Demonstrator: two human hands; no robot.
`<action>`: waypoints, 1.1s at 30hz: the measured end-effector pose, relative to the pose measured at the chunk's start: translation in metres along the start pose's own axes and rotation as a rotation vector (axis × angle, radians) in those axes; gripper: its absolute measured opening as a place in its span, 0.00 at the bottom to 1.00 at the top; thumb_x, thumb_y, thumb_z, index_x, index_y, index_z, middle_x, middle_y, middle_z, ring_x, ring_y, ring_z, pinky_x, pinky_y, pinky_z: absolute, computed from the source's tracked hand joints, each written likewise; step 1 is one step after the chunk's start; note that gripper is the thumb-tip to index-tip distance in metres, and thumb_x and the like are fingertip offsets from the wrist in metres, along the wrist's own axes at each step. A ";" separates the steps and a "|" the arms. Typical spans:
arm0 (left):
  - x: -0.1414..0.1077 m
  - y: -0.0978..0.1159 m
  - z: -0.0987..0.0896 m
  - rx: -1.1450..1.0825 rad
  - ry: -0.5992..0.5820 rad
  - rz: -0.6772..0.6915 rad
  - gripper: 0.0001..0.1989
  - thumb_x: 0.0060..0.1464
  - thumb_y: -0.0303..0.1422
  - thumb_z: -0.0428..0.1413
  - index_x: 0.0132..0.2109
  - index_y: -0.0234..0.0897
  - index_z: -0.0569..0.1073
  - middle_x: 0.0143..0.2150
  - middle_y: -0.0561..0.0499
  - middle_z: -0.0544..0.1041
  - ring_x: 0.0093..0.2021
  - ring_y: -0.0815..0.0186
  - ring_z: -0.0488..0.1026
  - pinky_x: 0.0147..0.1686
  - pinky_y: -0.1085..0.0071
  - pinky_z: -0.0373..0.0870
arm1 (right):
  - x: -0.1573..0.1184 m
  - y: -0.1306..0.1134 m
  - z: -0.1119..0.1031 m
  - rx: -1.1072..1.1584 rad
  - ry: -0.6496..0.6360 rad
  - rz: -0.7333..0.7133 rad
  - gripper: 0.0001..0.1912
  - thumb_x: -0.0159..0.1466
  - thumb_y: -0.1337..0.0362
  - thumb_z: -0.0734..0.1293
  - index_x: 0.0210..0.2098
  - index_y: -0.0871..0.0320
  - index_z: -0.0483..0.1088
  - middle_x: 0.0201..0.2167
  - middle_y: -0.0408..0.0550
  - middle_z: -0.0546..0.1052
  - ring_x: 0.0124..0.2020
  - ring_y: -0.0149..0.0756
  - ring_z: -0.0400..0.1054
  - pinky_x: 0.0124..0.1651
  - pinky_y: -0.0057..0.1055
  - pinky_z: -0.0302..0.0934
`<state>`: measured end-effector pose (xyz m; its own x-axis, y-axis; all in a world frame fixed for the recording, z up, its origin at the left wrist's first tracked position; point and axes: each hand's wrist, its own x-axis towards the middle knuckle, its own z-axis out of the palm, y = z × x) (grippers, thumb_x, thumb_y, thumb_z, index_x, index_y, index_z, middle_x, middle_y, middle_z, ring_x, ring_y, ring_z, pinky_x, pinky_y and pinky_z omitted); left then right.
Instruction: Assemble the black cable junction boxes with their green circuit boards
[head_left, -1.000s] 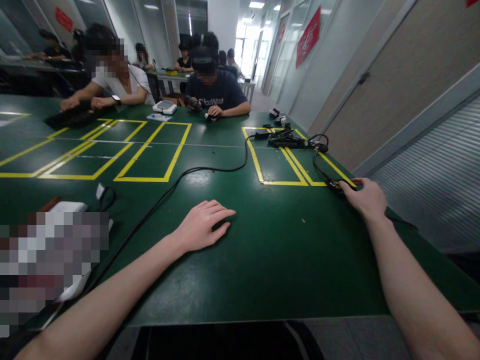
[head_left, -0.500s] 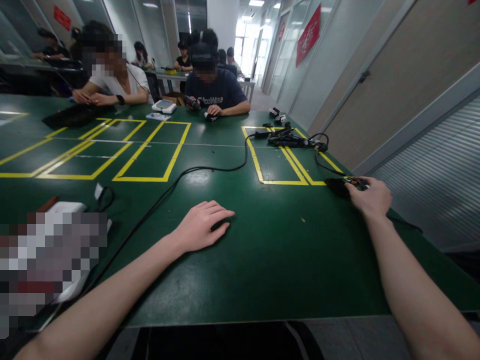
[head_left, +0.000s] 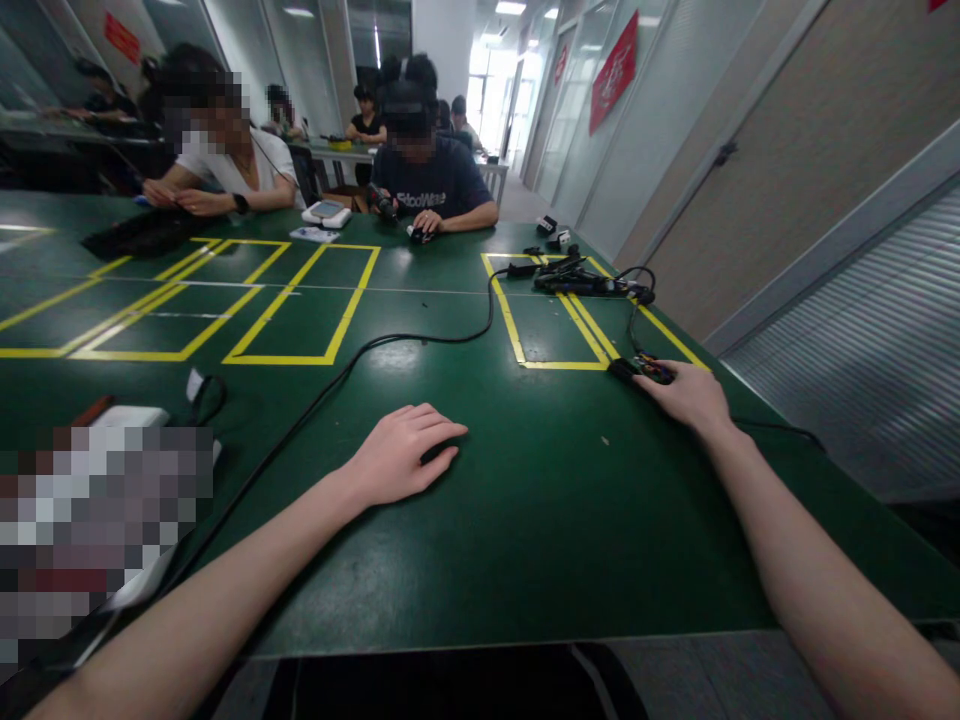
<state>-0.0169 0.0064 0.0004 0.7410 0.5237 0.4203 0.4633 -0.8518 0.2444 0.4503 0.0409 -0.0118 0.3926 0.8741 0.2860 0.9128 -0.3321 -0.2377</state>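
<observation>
My left hand (head_left: 409,452) rests palm down on the green table (head_left: 525,540), fingers apart, holding nothing. Farther right, my right hand (head_left: 688,393) grips a dark object with coloured wires (head_left: 654,369); its black end (head_left: 622,370) points left, beside the yellow tape. Part of this object is hidden behind my fingers. A thin black cable runs from it up toward a tangle of black cables and parts (head_left: 574,275) at the back right.
A long black cable (head_left: 390,338) crosses the table to the lower left. White and blurred items (head_left: 112,500) lie at the left. Yellow tape rectangles (head_left: 330,360) mark the table. Two people (head_left: 431,190) sit opposite, one holding a dark tool; a white device (head_left: 327,213) sits between them.
My right hand has moved left with the wired object, bringing it next to the taped area. My left hand has stayed in place.
</observation>
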 end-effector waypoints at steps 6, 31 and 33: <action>0.000 -0.001 0.000 -0.009 -0.012 0.001 0.13 0.69 0.33 0.52 0.55 0.37 0.78 0.48 0.46 0.84 0.47 0.59 0.80 0.48 0.60 0.77 | -0.023 -0.050 0.005 0.183 -0.136 -0.359 0.22 0.62 0.53 0.71 0.51 0.58 0.81 0.48 0.57 0.83 0.48 0.56 0.78 0.49 0.46 0.73; 0.003 0.012 0.002 -0.016 -0.118 -0.090 0.26 0.58 0.53 0.63 0.50 0.35 0.76 0.50 0.42 0.76 0.47 0.55 0.76 0.46 0.58 0.77 | -0.135 -0.164 -0.013 0.574 -0.384 -1.121 0.16 0.66 0.63 0.72 0.53 0.55 0.76 0.47 0.49 0.80 0.42 0.35 0.78 0.43 0.29 0.70; 0.002 0.010 0.003 0.016 -0.111 -0.122 0.29 0.57 0.53 0.63 0.54 0.34 0.76 0.54 0.40 0.75 0.51 0.52 0.76 0.50 0.55 0.78 | -0.133 -0.163 -0.012 0.577 -0.347 -1.121 0.16 0.66 0.61 0.72 0.53 0.56 0.76 0.48 0.51 0.80 0.43 0.37 0.79 0.42 0.29 0.71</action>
<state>-0.0090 -0.0010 0.0007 0.7276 0.6224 0.2886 0.5604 -0.7818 0.2734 0.2505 -0.0258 -0.0002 -0.6736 0.6484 0.3548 0.5085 0.7549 -0.4141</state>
